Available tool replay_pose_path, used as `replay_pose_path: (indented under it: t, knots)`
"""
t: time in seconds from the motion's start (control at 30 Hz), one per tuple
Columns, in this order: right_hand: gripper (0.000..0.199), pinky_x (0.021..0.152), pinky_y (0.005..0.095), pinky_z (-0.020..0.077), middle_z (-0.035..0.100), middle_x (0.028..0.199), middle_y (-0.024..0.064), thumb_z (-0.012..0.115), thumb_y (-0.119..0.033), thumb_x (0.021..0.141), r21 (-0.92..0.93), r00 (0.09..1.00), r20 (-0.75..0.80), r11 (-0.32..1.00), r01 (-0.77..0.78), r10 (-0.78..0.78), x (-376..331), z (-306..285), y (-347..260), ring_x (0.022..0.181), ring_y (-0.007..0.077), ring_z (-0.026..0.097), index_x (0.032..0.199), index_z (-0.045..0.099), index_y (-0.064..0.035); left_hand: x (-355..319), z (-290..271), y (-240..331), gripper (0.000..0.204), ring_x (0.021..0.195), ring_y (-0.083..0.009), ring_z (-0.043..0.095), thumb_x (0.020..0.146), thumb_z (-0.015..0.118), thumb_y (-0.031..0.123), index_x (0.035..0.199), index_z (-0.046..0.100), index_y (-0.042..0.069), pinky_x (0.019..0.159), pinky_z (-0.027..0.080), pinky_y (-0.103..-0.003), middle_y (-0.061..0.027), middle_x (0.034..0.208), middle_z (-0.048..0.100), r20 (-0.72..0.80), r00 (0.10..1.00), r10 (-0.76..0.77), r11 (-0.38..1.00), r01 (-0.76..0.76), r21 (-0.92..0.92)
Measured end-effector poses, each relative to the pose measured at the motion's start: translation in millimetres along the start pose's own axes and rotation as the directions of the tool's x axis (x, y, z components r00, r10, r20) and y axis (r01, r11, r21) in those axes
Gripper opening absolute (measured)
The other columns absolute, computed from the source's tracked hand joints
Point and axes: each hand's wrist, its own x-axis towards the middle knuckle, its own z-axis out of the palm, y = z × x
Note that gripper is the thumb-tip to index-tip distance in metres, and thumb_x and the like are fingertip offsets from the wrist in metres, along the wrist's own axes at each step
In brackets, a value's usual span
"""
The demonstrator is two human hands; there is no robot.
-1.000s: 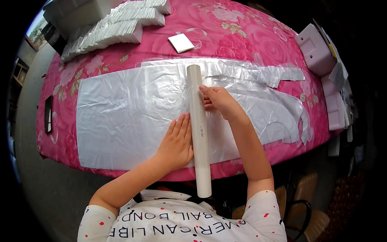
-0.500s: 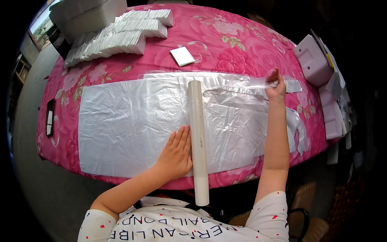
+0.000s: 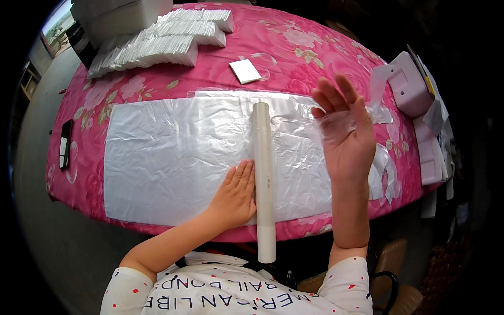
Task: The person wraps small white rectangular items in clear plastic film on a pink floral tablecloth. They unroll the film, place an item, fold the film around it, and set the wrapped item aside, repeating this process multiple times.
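Observation:
My left hand [image 3: 235, 195] lies flat on the stack of clear plastic bags [image 3: 152, 157], fingers stretched and together, its fingertips against a pale grey tube [image 3: 264, 178]. The tube lies crosswise over the bags, its near end jutting past the table edge. My right hand [image 3: 346, 131] is raised above the bags' right end, palm up and fingers loosely bent. A strip of clear plastic film [image 3: 336, 126] runs across its palm, loosely held. Another translucent strip [image 3: 379, 86] stands up just beyond that hand. My right forearm hides part of the bags.
Rows of white folded packets [image 3: 147, 47] stand at the back left by a white bin [image 3: 121, 21]. A white square packet [image 3: 244, 71] lies behind the bags. A phone [image 3: 65, 144] rests at the left edge, and pale foam boxes [image 3: 412, 86] line the right. Pink flowered cloth [image 3: 173, 86] covers the table.
My right hand has risen toward me and slightly left, turning palm up with film across it. My left hand stays beside the tube. The whole view has shifted a little.

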Motion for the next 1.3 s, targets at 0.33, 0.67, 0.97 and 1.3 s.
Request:
replay_pose_path:
  t: [0.33, 0.67, 0.97, 1.3]
  knots:
    - [0.043, 0.105, 0.0432, 0.0206, 0.042, 0.132, 0.0180, 0.045, -0.018, 0.089, -0.558, 0.890, 0.365, 0.829, -0.027, 0.274, -76.6, 146.9, 202.8, 0.126, 0.0348, 0.032, 0.129, 0.041, -0.0025, -2.6, 12.9, -4.6, 0.066, 0.136, -0.0354, 0.016, 0.080, 0.038, 0.023, 0.134, 0.025, -0.012, 0.111, 0.010, -0.044, -0.0249, 0.143, 0.022, 0.023, 0.999, 0.025, 0.999, -0.026, 0.045]
    - [0.060, 0.107, 0.0458, 0.0208, 0.032, 0.137, 0.0251, 0.057, -0.031, 0.082, -0.791, 0.649, 0.557, 0.570, 0.224, 0.518, -86.7, 173.8, 226.3, 0.131, 0.0425, 0.022, 0.128, 0.040, 0.0038, 2.0, 26.0, -6.4, 0.061, 0.135, -0.0364, 0.020, 0.082, 0.038, 0.022, 0.133, 0.029, -0.011, 0.110, 0.014, -0.046, -0.0252, 0.141, 0.026, -0.074, 0.994, 0.081, 0.992, -0.073, 0.103]
    - [0.046, 0.099, 0.0418, 0.0351, 0.047, 0.127, 0.0172, 0.066, -0.013, 0.075, -0.828, 0.912, 0.378, 0.500, 0.254, 0.161, -49.6, 62.2, 108.7, 0.120, 0.0362, 0.040, 0.117, 0.053, -0.0013, -6.4, -7.9, -11.4, 0.063, 0.131, -0.0368, 0.025, 0.075, 0.056, 0.015, 0.132, 0.035, -0.002, 0.108, 0.019, -0.048, -0.0212, 0.139, 0.031, -0.294, 0.955, -0.038, 0.961, -0.046, -0.271]
    - [0.046, 0.103, 0.0421, 0.0291, 0.041, 0.135, 0.0157, 0.067, -0.014, 0.074, -0.973, 0.937, 0.216, 0.139, 0.183, 0.274, -111.8, -4.1, 90.1, 0.130, 0.0349, 0.029, 0.116, 0.055, -0.0008, -44.5, -72.0, -97.8, 0.042, 0.083, -0.0250, 0.058, 0.066, 0.069, 0.006, 0.107, 0.059, 0.006, 0.072, 0.047, -0.035, -0.0071, 0.097, 0.060, -0.237, 0.943, -0.234, 0.951, 0.273, 0.146]
